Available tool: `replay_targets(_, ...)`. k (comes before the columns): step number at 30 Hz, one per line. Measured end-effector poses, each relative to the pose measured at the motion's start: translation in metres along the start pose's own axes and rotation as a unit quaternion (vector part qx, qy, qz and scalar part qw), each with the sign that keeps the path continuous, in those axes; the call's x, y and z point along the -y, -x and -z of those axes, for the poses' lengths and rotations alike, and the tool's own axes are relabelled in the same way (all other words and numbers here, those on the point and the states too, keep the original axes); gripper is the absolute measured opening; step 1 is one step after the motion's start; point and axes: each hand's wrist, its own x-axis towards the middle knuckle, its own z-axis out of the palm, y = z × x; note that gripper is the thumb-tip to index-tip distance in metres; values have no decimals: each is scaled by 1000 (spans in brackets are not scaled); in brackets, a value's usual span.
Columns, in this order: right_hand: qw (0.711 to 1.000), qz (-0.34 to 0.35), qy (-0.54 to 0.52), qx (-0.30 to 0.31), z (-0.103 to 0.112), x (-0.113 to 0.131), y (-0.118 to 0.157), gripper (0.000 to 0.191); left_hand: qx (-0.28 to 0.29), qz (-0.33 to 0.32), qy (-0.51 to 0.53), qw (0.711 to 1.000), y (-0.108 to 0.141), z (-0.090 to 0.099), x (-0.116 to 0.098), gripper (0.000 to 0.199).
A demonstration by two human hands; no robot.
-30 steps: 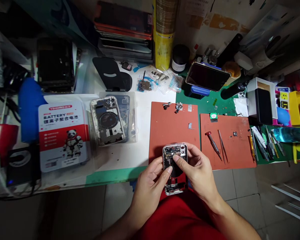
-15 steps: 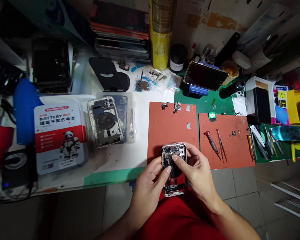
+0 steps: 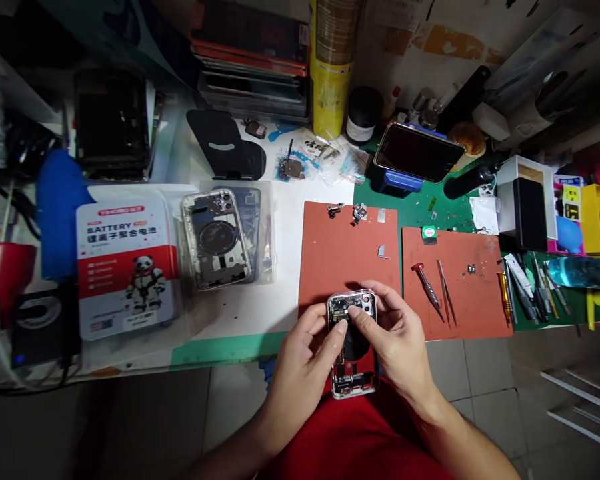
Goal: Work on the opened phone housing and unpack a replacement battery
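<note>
An opened phone housing (image 3: 365, 363) with bare inner parts and a red area inside is held upright over the near edge of the left orange mat (image 3: 350, 253). My left hand (image 3: 310, 353) grips its left side, thumb resting on the parts inside. From the right, my right hand (image 3: 397, 340) holds the upper edge, with its thumb pressed on the parts near the top. Both thumbs almost meet. Whatever lies under the thumb tips is hidden. Small metal parts (image 3: 359, 213) and a thin grey plate (image 3: 384, 251) lie on the mat.
On the right orange mat (image 3: 475, 307) lie a red-capped screwdriver (image 3: 430, 291) and tweezers (image 3: 447, 293). A phone on a blue stand (image 3: 417, 152) is behind. At the left are another phone housing (image 3: 217, 238) and a battery package (image 3: 125, 267); pens and tools (image 3: 530, 287) lie far right.
The view has shifted slightly. The thumbs have moved a little over the inner parts, and the housing appears slightly lower and turned. Both hands keep their hold.
</note>
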Motion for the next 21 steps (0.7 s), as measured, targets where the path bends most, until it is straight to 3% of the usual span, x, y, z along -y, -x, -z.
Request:
replay_targets(6,999,25,28,-6,3,-3,3,40,-11,-8,20,1000,-7,-6,-3,27)
replay_targets(21,991,78,111,-12,10,-12,4,38,-8,1,20,1000,-6,-8,-5,27)
